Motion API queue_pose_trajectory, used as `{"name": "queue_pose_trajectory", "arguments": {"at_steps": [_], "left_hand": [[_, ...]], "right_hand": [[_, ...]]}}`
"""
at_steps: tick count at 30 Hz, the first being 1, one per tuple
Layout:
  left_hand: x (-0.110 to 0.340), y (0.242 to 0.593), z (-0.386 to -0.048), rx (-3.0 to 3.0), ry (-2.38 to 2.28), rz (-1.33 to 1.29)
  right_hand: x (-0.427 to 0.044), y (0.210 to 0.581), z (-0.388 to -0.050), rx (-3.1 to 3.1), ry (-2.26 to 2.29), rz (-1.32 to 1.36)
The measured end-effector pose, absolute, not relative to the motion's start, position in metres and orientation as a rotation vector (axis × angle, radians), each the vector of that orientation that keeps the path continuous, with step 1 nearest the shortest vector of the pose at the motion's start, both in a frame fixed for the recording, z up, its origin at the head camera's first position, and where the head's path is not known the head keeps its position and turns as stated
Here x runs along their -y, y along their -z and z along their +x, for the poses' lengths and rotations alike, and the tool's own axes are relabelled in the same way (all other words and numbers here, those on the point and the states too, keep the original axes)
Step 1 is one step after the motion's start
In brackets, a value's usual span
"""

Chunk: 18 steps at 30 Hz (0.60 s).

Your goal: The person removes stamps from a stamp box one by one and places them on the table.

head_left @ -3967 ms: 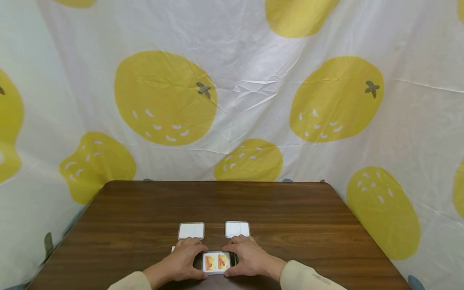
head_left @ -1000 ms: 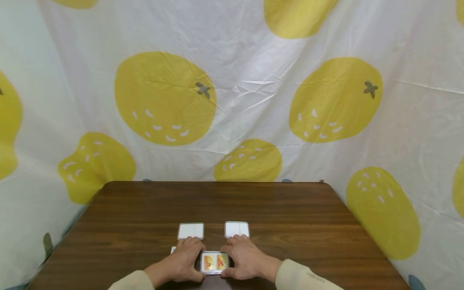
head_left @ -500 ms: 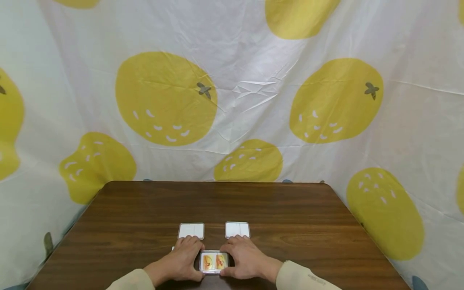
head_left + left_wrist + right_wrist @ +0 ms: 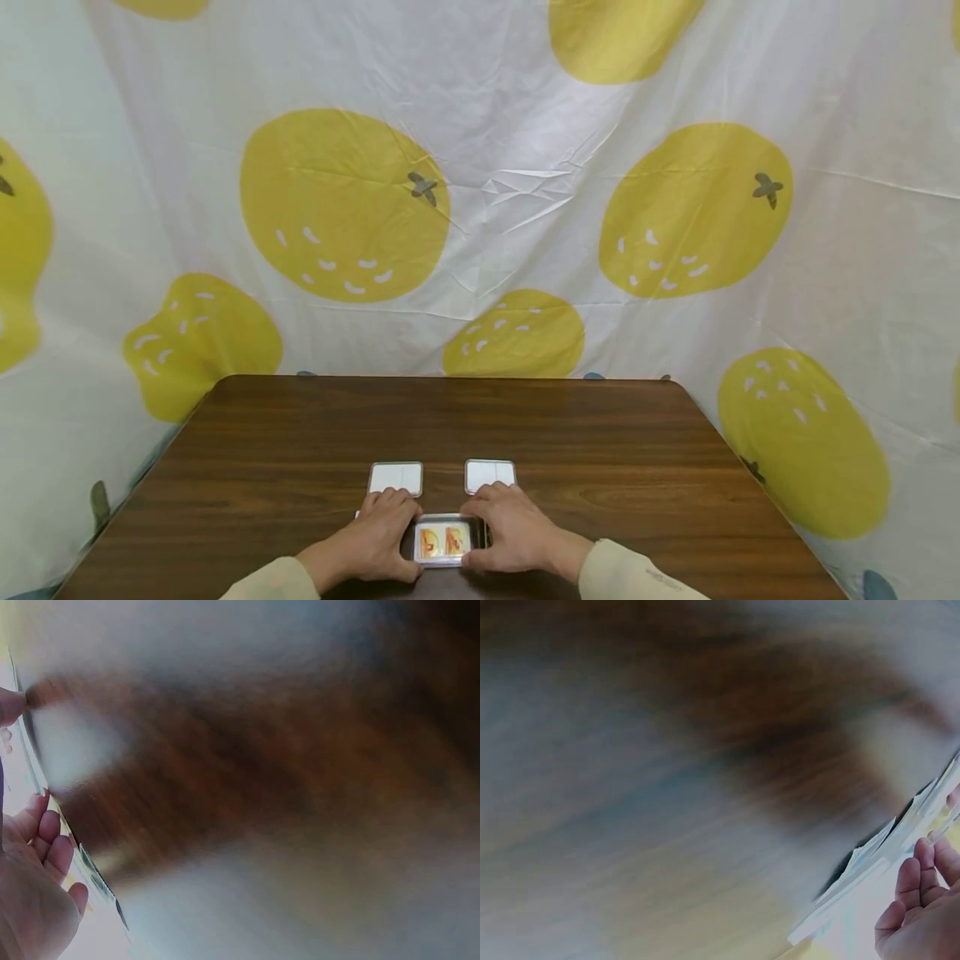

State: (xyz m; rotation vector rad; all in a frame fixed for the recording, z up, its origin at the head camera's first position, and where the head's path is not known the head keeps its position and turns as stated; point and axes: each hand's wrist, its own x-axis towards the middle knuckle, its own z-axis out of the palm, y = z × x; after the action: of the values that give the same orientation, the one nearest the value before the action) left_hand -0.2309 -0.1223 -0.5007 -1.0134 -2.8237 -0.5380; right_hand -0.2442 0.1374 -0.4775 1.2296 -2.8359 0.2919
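Between the two hands at the near side of the table lies a flat clear plastic case [image 4: 442, 562] with two small orange-and-yellow pictures side by side on white. My left hand [image 4: 378, 537] grips its left side, thumb at the near corner and fingers beyond the far edge. The right hand [image 4: 513, 531] holds the right side, its thumb on the near right corner. A dark strip shows between the pictured part and the right palm. Both wrist views are blurred; fingertips of the left hand [image 4: 37, 892] and the right hand [image 4: 926, 900] meet thin pale edges.
Beyond the fingers lie two similar clear-edged white cases, a left case [image 4: 396, 477] and a right case [image 4: 490, 475]. A white corner [image 4: 357, 514] peeks out beside the left hand. The brown wooden table [image 4: 585, 433] ends at a fruit-print cloth [image 4: 517, 217].
Over the last half second my right hand has shifted slightly right, uncovering the dark strip beside the pictures, much as it looked four seconds ago. The left hand has hardly moved.
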Motion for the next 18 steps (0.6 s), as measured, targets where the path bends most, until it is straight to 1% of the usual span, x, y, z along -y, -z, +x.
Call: {"name": "queue_pose_trajectory", "arguments": {"at_steps": [18], "left_hand": [[0.122, 0.496, -0.230, 2.862, 0.560, -1.016]], "right_hand": [[-0.172, 0.469, -0.244, 2.820, -0.425, 1.207]]}}
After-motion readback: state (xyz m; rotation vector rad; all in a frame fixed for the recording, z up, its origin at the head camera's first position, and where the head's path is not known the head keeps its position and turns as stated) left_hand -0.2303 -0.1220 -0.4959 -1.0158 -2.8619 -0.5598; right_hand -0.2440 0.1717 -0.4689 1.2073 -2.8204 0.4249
